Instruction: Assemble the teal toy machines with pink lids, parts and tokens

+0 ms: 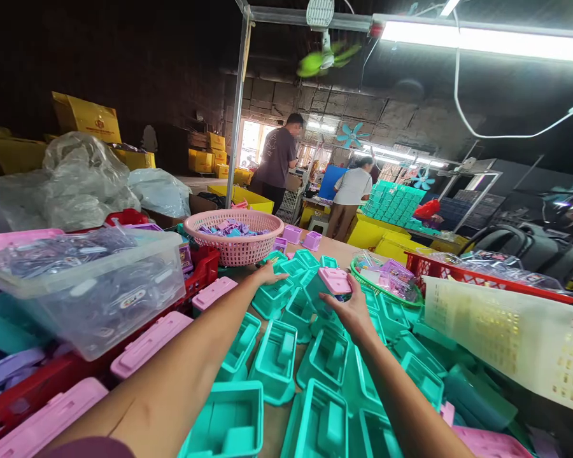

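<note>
My right hand point(352, 310) is closed around a small teal plastic box with a pink lid point(335, 280), thumb on the near side and fingers at its right edge. Farther left, my left hand point(268, 273) reaches over the teal open boxes point(273, 295), fingers stretched out and nothing visible in them. Whether it touches a box is hard to make out. Rows of open teal boxes point(275, 351) cover the table between my arms. Pink lids point(213, 293) lie in a line along the left side.
A pink basket point(233, 254) of small purple and blue pieces stands ahead. A clear bin point(109, 299) of bagged parts is at left. To the right are a green basket point(386, 292) and a cream perforated basket point(496, 337). Two people point(275, 159) stand in the background.
</note>
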Action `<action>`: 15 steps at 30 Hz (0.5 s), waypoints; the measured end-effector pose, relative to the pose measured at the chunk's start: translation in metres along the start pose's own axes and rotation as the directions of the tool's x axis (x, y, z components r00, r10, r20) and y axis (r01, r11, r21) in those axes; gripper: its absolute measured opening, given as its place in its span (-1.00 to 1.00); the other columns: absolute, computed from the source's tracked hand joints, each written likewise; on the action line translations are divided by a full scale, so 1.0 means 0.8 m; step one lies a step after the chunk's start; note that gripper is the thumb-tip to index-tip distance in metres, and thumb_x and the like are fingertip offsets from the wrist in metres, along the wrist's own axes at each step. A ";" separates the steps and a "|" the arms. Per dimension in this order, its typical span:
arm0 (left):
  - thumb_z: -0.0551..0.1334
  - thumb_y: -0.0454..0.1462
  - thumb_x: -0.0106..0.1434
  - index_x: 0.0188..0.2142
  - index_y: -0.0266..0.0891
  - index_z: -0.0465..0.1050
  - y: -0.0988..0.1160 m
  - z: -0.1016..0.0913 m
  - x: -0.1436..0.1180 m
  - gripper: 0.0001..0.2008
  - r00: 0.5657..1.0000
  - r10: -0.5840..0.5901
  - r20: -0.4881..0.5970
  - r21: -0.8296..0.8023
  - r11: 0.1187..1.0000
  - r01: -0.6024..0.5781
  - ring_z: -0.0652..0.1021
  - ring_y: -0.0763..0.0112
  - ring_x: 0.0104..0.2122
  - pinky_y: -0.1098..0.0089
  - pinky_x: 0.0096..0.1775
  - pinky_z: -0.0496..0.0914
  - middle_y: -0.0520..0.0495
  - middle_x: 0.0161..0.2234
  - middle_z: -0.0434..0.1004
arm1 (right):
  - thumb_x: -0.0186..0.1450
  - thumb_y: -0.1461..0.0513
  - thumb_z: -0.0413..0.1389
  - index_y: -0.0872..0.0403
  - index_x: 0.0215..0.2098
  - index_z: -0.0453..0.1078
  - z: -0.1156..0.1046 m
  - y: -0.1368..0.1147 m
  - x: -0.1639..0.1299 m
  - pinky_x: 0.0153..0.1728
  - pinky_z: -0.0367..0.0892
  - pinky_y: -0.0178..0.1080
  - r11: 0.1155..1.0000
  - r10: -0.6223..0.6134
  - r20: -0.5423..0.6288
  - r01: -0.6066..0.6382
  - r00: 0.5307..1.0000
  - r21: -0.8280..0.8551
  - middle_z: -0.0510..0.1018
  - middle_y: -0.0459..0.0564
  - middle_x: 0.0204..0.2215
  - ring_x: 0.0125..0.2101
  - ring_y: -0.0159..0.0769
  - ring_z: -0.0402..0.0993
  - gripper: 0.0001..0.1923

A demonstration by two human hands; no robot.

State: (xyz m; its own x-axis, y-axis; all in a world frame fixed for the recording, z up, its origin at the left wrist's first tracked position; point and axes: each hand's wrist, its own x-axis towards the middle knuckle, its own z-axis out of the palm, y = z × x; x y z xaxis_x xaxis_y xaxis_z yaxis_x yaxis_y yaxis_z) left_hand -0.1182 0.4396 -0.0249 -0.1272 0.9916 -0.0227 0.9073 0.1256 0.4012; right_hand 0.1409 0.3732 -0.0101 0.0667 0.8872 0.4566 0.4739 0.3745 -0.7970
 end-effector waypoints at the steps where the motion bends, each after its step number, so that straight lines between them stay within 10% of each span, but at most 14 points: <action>1: 0.14 0.21 0.20 0.31 -0.32 0.01 0.002 -0.001 -0.002 -0.10 1.000 -0.015 0.002 0.016 1.000 0.015 0.35 -0.08 0.20 0.07 0.12 0.27 -0.43 0.23 0.27 | -0.11 -0.07 0.37 0.12 0.28 0.16 0.001 0.004 -0.001 0.19 0.15 0.09 1.000 -0.007 -0.001 0.007 1.000 0.000 0.36 0.22 0.14 0.15 0.05 0.27 0.07; 15: 0.16 -0.17 0.35 0.18 -0.40 0.23 0.089 -0.137 -0.022 -0.52 0.904 0.251 -0.347 0.316 0.938 -0.139 0.21 -0.07 0.22 0.11 0.10 0.27 -0.43 0.19 0.20 | -0.11 0.00 0.37 0.09 0.35 -0.03 0.033 -0.045 0.018 0.23 0.09 0.11 0.989 -0.046 0.093 0.033 0.995 0.143 0.22 0.23 0.23 0.24 0.08 0.12 0.17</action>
State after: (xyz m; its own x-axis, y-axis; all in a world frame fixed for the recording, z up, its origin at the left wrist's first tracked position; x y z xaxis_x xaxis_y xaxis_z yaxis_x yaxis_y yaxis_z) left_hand -0.0951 0.4275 0.1049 -0.0260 0.9172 0.3976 0.9959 -0.0108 0.0902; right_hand 0.1017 0.3796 0.0149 -0.0369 0.8901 0.4543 0.3456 0.4379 -0.8299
